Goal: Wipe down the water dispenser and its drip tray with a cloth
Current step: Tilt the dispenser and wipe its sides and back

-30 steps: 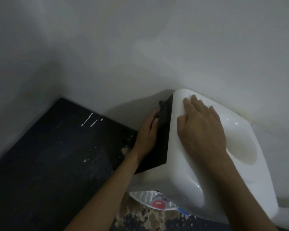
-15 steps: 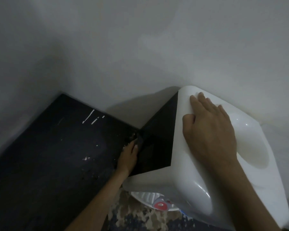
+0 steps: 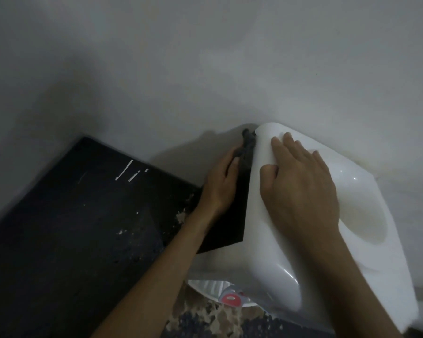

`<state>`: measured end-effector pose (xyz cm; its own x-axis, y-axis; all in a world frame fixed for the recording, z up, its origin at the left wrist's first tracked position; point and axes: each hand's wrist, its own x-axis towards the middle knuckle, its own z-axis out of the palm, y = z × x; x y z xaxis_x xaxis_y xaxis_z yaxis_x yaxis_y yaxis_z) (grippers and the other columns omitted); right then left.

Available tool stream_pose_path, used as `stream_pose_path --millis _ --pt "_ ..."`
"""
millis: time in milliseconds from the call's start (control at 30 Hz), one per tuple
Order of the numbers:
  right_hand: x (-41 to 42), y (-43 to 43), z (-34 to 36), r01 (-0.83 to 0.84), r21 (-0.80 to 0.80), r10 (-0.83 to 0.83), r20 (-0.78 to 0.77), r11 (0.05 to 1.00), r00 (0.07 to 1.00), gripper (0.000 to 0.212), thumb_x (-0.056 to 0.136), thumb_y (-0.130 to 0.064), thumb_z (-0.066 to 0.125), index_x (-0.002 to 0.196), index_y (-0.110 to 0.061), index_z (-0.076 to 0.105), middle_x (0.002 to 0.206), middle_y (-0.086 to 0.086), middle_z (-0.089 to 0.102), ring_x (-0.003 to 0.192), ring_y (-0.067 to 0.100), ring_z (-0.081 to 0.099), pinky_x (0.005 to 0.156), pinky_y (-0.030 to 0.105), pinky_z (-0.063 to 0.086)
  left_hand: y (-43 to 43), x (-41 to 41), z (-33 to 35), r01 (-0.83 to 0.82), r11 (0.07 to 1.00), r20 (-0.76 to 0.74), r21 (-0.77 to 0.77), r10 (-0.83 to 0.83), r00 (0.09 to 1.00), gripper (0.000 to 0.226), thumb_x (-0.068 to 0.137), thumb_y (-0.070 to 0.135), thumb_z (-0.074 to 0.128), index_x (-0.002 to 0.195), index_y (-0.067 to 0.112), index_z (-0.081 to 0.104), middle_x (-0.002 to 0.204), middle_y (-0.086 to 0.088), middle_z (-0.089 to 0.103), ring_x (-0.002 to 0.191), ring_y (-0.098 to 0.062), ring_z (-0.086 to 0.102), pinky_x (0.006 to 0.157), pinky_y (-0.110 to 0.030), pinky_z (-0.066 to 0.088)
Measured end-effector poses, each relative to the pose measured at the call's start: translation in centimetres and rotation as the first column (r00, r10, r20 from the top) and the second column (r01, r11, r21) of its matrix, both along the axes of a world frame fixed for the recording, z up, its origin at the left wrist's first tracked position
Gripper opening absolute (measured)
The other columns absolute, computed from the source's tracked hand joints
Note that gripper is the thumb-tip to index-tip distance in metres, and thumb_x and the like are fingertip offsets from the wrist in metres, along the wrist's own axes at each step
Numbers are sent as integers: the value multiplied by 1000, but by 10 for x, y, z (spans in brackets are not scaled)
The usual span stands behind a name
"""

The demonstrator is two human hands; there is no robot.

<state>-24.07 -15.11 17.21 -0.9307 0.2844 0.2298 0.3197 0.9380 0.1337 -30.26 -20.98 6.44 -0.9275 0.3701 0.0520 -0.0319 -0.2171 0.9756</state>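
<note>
Nearest the camera, two bare forearms are reaching in from the bottom edge. Between them, below both grips, a white ridged part (image 3: 209, 287) and a red tap (image 3: 230, 299) are poking out from under the front of the water dispenser (image 3: 278, 259). A speckled floor (image 3: 213, 320) is showing beneath them. Too little of the ridged part is showing to tell what it is.

Farther on, the right grip (image 3: 300, 189) is lying flat on the dispenser's white top. Its fingers are straight and slightly spread, its thumb is bending toward the left edge, and it is holding nothing. Just to its right, a round hollow (image 3: 362, 215) is dipping into the top.

Across that edge, the left grip (image 3: 220, 184) is pressing against the dispenser's black side panel (image 3: 230, 223). Its fingers are curling round a dark grey cloth (image 3: 249, 142) and bunching it against the panel's far upper corner. The cloth is sticking out just beyond the fingertips, touching the white edge.

To the left of the left grip, a black slab (image 3: 71, 228) marked with white streaks and flecks is running off toward the corner.

Beyond both grips, a plain pale wall (image 3: 205, 69) is filling the rest of the view, and the dispenser's far edge is sitting close against it.
</note>
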Motion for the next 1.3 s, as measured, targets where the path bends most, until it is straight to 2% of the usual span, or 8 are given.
stream_pose_path --millis 67,300,700,833,967,1067,1133,1300 --pt "0 -1 -1 -9 9 9 -13 1000 1000 71 79 -33 15 136 -5 46 144 16 42 133 29 39 112 43 22 7 -14 -6 -15 1000 -5 -6 15 1000 32 102 21 33 129 21 51 120 4 58 103 -3 56 86 -8 43" --pt "3 -2 4 6 -10 -5 76 1000 997 63 84 -30 22 143 -11 37 151 11 32 139 25 29 116 38 12 12 -23 -75 30 991 146 -129 -11 989 37 102 32 28 132 23 49 126 -2 58 113 -14 55 100 -38 44" --pt "2 -2 5 12 -29 -11 57 1000 998 63 84 -31 23 141 -11 39 150 11 34 138 25 31 115 39 14 -9 7 -149 118 899 322 -421 27 946 39 103 24 29 137 13 43 136 -13 50 125 -29 46 106 -33 34" --pt "2 -3 5 10 -25 -9 47 1000 999 63 83 -30 23 140 -9 41 149 12 35 137 26 32 115 40 16 -23 26 -148 145 877 356 -459 32 934 36 102 23 33 132 14 50 131 -16 54 120 -29 51 98 -28 37" --pt "2 -4 5 6 -24 -5 34 1000 999 62 83 -29 24 137 -7 44 147 15 38 135 29 35 114 42 18 -39 59 -134 126 860 365 -495 74 928 37 102 22 34 135 11 47 138 -13 48 128 -26 43 95 -18 27" --pt "3 -4 6 4 -20 -3 53 1000 999 59 85 -28 26 137 -6 44 147 14 37 135 28 34 114 41 17 -47 84 -125 103 852 367 -514 110 924 37 101 25 34 135 18 48 133 -9 53 124 -28 47 105 -29 34" --pt "3 -4 8 3 -29 -1 61 1000 998 52 91 -25 31 139 -7 42 149 14 35 136 28 32 115 41 15 -51 96 -115 83 859 401 -506 148 904 37 101 28 34 133 21 50 130 -10 56 120 -28 50 103 -37 39" --pt "3 -4 9 -7 -32 9 68 999 998 49 93 -23 33 139 -6 41 149 14 34 136 28 31 115 41 14 -52 129 -80 -7 878 462 -478 258 848 43 102 29 29 143 20 33 144 -6 41 130 -23 40 105 -33 30"
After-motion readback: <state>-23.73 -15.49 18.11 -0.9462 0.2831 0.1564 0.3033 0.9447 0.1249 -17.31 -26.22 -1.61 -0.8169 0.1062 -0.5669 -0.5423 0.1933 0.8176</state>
